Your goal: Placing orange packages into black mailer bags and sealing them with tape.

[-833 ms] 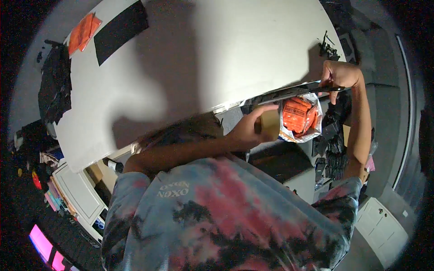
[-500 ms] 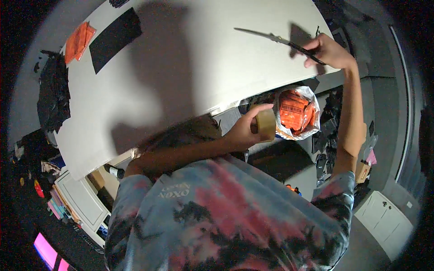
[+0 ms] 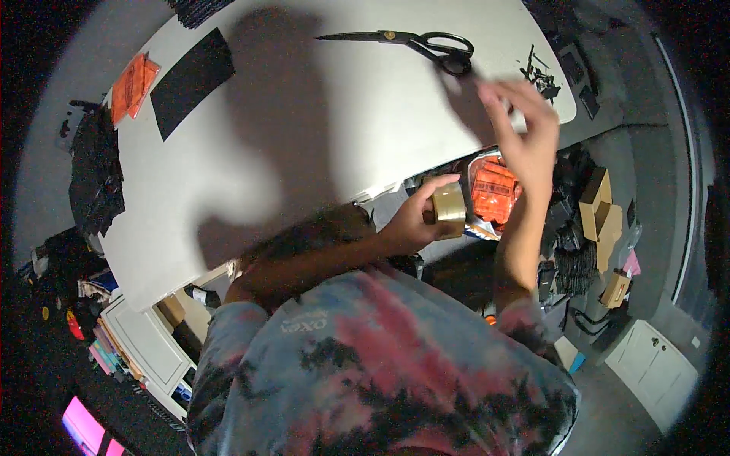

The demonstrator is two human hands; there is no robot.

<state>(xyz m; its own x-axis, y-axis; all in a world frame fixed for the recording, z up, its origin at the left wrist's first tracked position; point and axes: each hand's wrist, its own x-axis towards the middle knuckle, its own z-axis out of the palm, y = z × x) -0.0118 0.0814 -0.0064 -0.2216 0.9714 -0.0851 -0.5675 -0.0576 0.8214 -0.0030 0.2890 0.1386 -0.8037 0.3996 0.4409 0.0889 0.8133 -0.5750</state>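
Note:
My left hand [image 3: 414,220] is wrapped round a roll of tan packing tape [image 3: 449,210], held just in front of the table's near edge. Black-handled scissors [image 3: 403,38] lie on the white table [image 3: 380,114], with their blades toward the left. Nearer to me, my right hand [image 3: 525,118] hovers over the table's right part, apart from the scissors, its thumb and fingers spread and nothing in them. Partly behind my right forearm stands a silvery bag [image 3: 480,229] filled with orange packets [image 3: 494,190].
A flat black sheet [image 3: 192,82] and orange packets [image 3: 134,86] lie at the table's left. Small black scraps [image 3: 541,76] are scattered at its right corner. An open cardboard box [image 3: 597,205] and a white cabinet [image 3: 654,372] stand beyond my right arm.
The scissors have gone from my right hand onto the table. That hand has opened and drawn in toward me. My left hand still holds the tape roll in nearly the same place.

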